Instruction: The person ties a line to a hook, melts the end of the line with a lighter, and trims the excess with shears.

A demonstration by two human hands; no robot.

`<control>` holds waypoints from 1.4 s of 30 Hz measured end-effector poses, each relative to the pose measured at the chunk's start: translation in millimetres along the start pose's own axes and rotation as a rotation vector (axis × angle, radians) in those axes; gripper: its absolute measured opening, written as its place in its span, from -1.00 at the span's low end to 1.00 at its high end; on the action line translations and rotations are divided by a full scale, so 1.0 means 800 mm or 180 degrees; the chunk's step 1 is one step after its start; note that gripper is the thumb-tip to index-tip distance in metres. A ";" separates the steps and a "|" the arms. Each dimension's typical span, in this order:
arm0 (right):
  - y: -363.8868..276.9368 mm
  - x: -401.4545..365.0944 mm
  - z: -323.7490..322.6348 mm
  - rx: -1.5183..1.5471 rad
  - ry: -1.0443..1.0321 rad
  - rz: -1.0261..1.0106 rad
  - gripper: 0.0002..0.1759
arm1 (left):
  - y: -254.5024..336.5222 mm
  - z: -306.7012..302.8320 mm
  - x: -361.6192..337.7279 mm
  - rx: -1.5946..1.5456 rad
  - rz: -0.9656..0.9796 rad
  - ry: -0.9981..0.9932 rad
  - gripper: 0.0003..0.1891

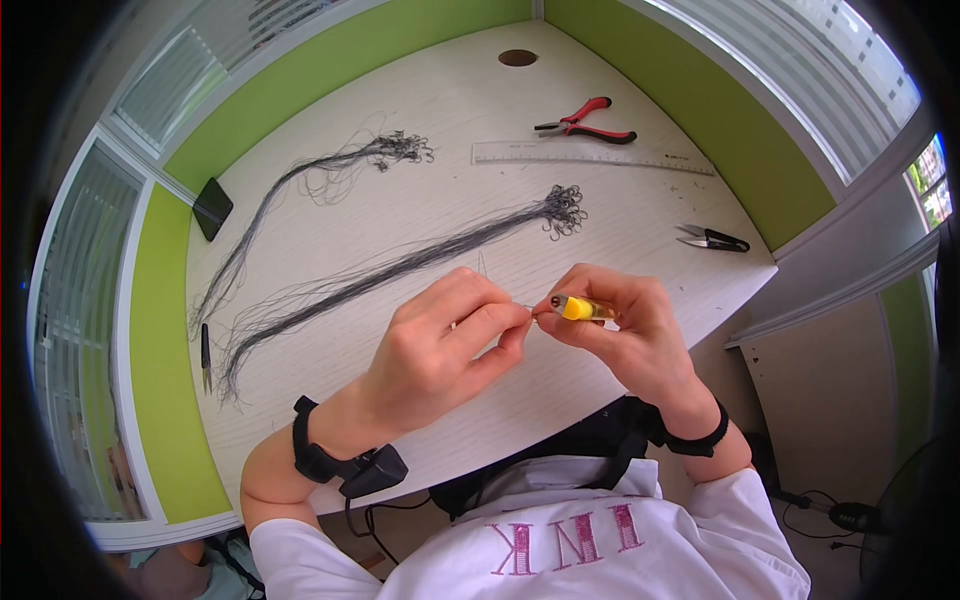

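Note:
My left hand (450,340) is closed in a pinch near the table's front edge, its fingertips on a thin dark line. Close beside it on the right, my right hand (630,325) wraps round a yellow lighter (585,308), whose metal end points left. The right thumb and forefinger also pinch at the thin line, close to the left fingertips. What small piece sits between the fingertips is too tiny to tell. Behind my hands lies a long bundle of dark lines (400,266) with hooks (565,212) at its right end.
A second bundle of hooked lines (290,180) lies at the back left. Red-handled pliers (590,125) and a clear ruler (590,155) are at the back right. Small snips (715,239) lie at the right, others (206,358) at the left. Green partitions (690,130) border the table (440,90).

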State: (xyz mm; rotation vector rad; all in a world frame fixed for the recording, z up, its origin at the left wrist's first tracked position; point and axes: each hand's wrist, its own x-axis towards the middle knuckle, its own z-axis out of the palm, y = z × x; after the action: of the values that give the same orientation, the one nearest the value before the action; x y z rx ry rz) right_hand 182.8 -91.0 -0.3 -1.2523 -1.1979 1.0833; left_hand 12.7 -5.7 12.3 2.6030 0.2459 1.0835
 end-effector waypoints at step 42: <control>0.011 0.120 -0.081 -0.1156 0.0553 0.1178 -0.84 | -0.125 -0.277 -0.226 -0.0202 -0.4354 0.0266 -0.88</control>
State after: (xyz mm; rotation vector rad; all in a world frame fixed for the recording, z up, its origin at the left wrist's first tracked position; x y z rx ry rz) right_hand 256.5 -1.4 -1.7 -1.8666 -1.0840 1.0172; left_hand -275.6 86.8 5.7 1.6064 1.6203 0.5927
